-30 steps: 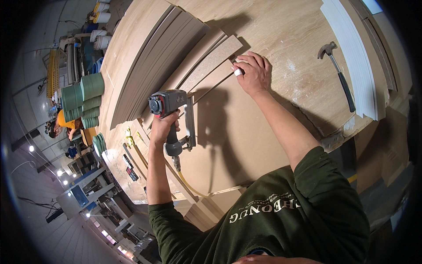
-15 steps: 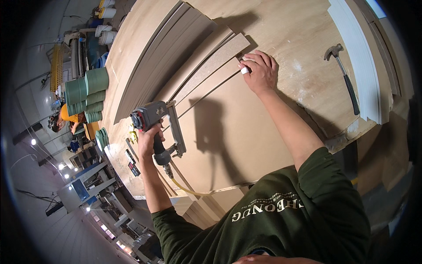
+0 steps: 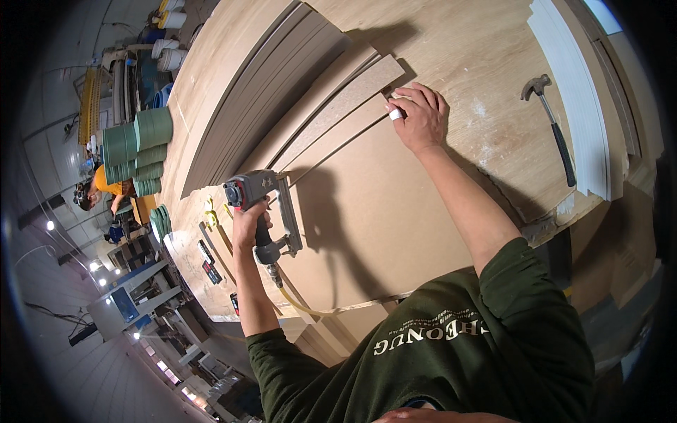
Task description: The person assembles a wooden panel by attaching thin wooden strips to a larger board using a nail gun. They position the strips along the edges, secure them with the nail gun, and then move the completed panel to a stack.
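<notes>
My left hand (image 3: 248, 220) grips the handle of a grey pneumatic nail gun (image 3: 262, 190) with a red cap. Its nose rests at the left edge of a large brown board (image 3: 381, 211). An air hose (image 3: 300, 307) trails from the handle toward me. My right hand (image 3: 421, 116) presses flat on the far corner of the board, next to the end of a long thin wooden strip (image 3: 338, 106). Something small and white (image 3: 396, 113) shows at its fingertips. Several more strips and panels (image 3: 261, 92) lie fanned out beyond.
A hammer (image 3: 553, 137) lies on the plywood bench (image 3: 493, 56) to the right, beside stacked white trim (image 3: 575, 92). Green stacks (image 3: 137, 144) stand at far left, with a person in orange (image 3: 106, 187) nearby. Small tools (image 3: 208, 261) lie near the bench's left edge.
The nail gun in my left hand has shifted a little to the left and downward along the board's edge. My right hand has stayed pressed at the strip's end.
</notes>
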### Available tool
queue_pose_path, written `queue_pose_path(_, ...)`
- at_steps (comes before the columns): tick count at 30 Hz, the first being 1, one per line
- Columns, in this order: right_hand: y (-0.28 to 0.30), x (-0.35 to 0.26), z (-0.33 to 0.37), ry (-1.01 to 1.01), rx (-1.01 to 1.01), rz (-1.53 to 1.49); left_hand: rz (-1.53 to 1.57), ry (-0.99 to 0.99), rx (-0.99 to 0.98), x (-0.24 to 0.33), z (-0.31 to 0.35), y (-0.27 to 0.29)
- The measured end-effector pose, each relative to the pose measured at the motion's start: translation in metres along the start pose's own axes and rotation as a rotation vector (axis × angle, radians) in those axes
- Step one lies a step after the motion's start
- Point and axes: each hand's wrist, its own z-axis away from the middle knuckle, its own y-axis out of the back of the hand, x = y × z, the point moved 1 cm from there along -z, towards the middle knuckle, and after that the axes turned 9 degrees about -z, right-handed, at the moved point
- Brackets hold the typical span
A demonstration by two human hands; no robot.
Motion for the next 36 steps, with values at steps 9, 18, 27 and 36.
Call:
queue_pose_path(9, 0.001, -0.001, 0.001, 0.023, 0.005, -0.011, -0.013, 0.003, -0.037, -0.004, -0.001, 0.006)
queue_pose_path(18, -0.001, 0.0, 0.001, -0.015, -0.041, 0.004, 0.065, -0.006, 0.155, -0.033, 0.019, 0.066)
queue_pose_path(27, -0.003, -0.001, 0.002, 0.027, -0.024, 0.007, 0.078, 0.085, 0.16, -0.086, -0.001, 0.075)
queue_pose_path(36, -0.002, 0.003, 0.0, 0.034, -0.002, 0.021, 0.085, 0.062, 0.171, -0.08, -0.003, 0.066)
